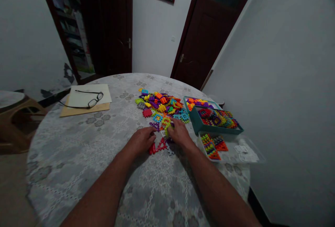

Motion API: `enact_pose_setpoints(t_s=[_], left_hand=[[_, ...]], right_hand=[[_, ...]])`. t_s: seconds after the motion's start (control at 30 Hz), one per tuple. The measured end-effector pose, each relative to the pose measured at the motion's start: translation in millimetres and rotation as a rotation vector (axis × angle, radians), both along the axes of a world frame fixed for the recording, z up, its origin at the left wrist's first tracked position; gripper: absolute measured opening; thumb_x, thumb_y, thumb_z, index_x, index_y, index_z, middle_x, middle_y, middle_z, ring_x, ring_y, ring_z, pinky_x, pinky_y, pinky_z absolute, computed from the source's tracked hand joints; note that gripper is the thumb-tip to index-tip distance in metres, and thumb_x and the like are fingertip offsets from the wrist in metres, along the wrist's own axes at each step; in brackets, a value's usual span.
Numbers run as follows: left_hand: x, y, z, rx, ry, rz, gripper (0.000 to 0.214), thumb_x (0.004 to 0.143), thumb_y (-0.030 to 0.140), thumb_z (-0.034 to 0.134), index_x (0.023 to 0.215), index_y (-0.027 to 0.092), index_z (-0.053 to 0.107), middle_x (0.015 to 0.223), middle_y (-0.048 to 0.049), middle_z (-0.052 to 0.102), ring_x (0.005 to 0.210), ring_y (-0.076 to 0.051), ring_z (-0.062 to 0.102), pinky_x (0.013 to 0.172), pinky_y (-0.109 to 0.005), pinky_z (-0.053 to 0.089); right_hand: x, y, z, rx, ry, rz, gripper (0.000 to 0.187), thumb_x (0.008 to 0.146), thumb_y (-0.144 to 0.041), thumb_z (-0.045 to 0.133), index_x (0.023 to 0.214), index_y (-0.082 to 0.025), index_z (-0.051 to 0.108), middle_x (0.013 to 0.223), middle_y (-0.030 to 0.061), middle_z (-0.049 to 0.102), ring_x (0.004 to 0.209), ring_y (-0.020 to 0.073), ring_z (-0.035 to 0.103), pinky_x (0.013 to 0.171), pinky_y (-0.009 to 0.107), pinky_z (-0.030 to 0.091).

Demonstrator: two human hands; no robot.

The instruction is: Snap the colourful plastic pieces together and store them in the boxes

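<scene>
In the head view, the left hand (142, 139) is bent at the fingers, thumb and fingertips close together, just above a slim red piece (152, 149); whether it grips that piece or merely touches it, I cannot tell. The right hand (180, 133) curls its fingers down at a yellow-green piece (167, 130), the opening narrow and mostly hidden behind the hand, so a firm hold cannot be confirmed. Both pieces lie near the middle of the round table (104, 164), on the person's side of the heaped colourful pieces (159, 103). The slim red piece has its long axis running roughly away from the person. Just right of it, between the hands, a red triangular piece (161, 144) seems to point one corner toward the heap. The yellow-green piece is too covered to show its long axis.
</scene>
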State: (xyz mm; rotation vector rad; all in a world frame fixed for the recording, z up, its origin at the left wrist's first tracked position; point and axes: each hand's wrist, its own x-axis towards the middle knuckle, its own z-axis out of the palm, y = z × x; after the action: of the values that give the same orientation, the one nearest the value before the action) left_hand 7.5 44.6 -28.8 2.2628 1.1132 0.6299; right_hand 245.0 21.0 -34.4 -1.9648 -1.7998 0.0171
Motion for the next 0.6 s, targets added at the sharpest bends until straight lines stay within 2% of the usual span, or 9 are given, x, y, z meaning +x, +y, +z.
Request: enact_pose_setpoints(t_s=[0.07,0.1,0.2,0.3,0.47,0.6], left_hand=[[-0.5,0.0,0.1,-0.003,0.007,-0.008,0.031,0.098,0.023,0.061,0.124,0.02,0.077,0.116,-0.0124,0.082,0.108,-0.028,0.076,0.097,-0.036,0.054],[-0.8,-0.1,0.4,-0.003,0.011,-0.013,0.031,0.098,0.023,0.061,0.124,0.02,0.077,0.117,-0.0126,0.082,0.108,-0.028,0.076,0.097,-0.036,0.054],[-1.3,-0.7,1.7,-0.001,0.024,-0.009,0.033,0.099,0.024,0.059,0.127,0.019,0.076,0.118,-0.0134,0.082,0.109,-0.028,0.076,0.098,-0.036,0.054],[-1.5,-1.1,2.2,-0.013,0.033,0.005,0.035,0.099,0.025,0.059,0.13,0.019,0.076,0.12,-0.0132,0.082,0.11,-0.028,0.076,0.099,-0.036,0.054],[-1.1,-1.2,0.7,-0.03,0.02,0.008,0.034,0.099,0.025,0.06,0.129,0.021,0.076,0.118,-0.0118,0.083,0.108,-0.027,0.076,0.099,-0.036,0.054],[-0.3,-1.8,1.7,-0.029,0.02,0.003,0.034,0.099,0.025,0.06,0.129,0.021,0.076,0.119,-0.0137,0.082,0.109,-0.029,0.076,0.099,-0.039,0.055]], right_hand=[[7.7,7.9,5.6,0.082,0.026,0.025,0.048,0.101,-0.026,0.055,0.147,-0.017,0.066,0.142,0.0147,0.07,0.135,0.0269,0.061,0.121,0.038,0.044],[12.5,13.9,9.5,0.101,0.025,-0.009,0.047,0.101,-0.026,0.053,0.146,-0.016,0.066,0.145,0.0151,0.069,0.137,0.0269,0.06,0.123,0.038,0.042],[25.5,33.9,19.1,0.016,0.005,-0.252,0.047,0.103,-0.029,0.054,0.146,-0.015,0.067,0.152,0.0188,0.063,0.144,0.0303,0.056,0.125,0.041,0.039],[31.0,47.6,19.3,-0.098,0.019,-0.429,0.049,0.104,-0.034,0.054,0.146,-0.013,0.067,0.15,0.0242,0.061,0.14,0.0358,0.058,0.12,0.046,0.043],[28.3,51.8,9.3,-0.146,0.048,-0.507,0.049,0.105,-0.039,0.05,0.145,-0.015,0.067,0.142,0.0246,0.064,0.132,0.0387,0.062,0.111,0.055,0.048],[24.4,44.9,10.1,-0.152,0.043,-0.503,0.049,0.103,-0.038,0.054,0.146,-0.018,0.066,0.141,0.0223,0.064,0.131,0.0386,0.061,0.109,0.055,0.048]])
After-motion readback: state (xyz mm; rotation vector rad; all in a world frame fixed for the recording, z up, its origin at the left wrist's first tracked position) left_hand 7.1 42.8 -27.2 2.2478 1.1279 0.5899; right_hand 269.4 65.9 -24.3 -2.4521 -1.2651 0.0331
